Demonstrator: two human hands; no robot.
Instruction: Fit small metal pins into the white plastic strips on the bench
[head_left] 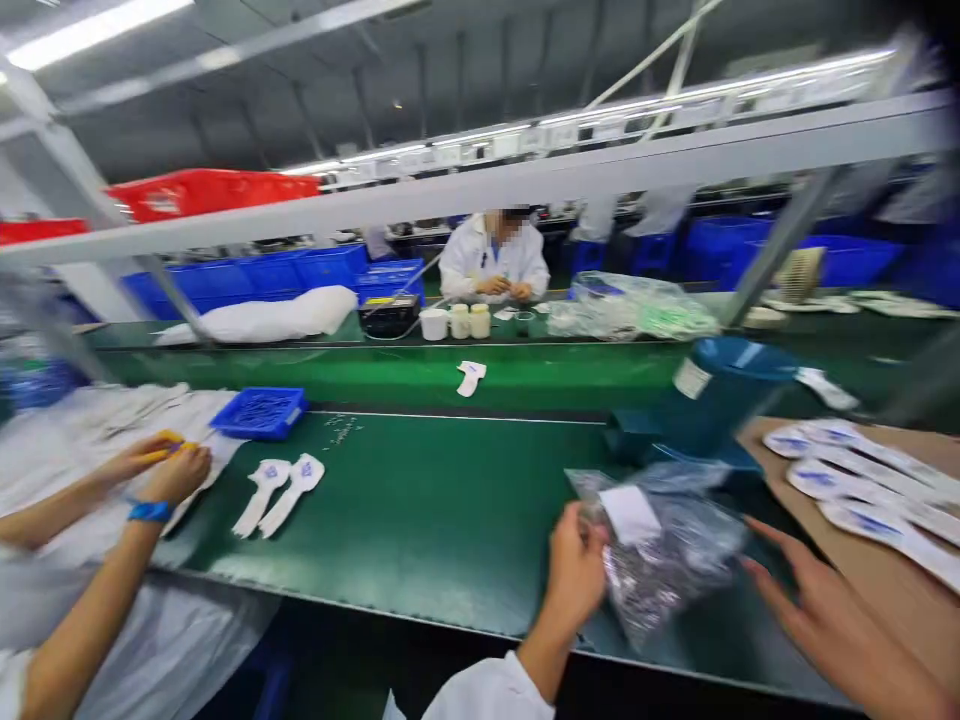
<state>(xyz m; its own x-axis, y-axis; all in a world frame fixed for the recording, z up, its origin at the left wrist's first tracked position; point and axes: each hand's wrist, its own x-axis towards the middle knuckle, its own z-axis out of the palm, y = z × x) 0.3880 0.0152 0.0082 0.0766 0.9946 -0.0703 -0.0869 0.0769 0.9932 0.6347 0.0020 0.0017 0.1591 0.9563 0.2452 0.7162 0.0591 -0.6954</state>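
Low over the front edge of the green table, my left hand (574, 575) grips the left side of a clear plastic bag (667, 575). Small shiny metal-looking parts fill the bag's lower part, too fine to make out singly, and a white label (630, 513) is on its front. My right hand (832, 615) is at the bag's right side, thumb and fingers spread apart. Whether its fingertips touch the plastic I cannot tell. Just behind the bag is a teal plastic feeder-like bin (724, 395), slightly blurred.
Cardboard (911, 600) at right bears several white long-handled pieces (862, 480). At left, a co-worker's hands (176, 470) hold something yellow near a blue tray (262, 412) and two white pieces (289, 490). A metal rail (480, 195) crosses above; another person (495, 260) sits opposite.
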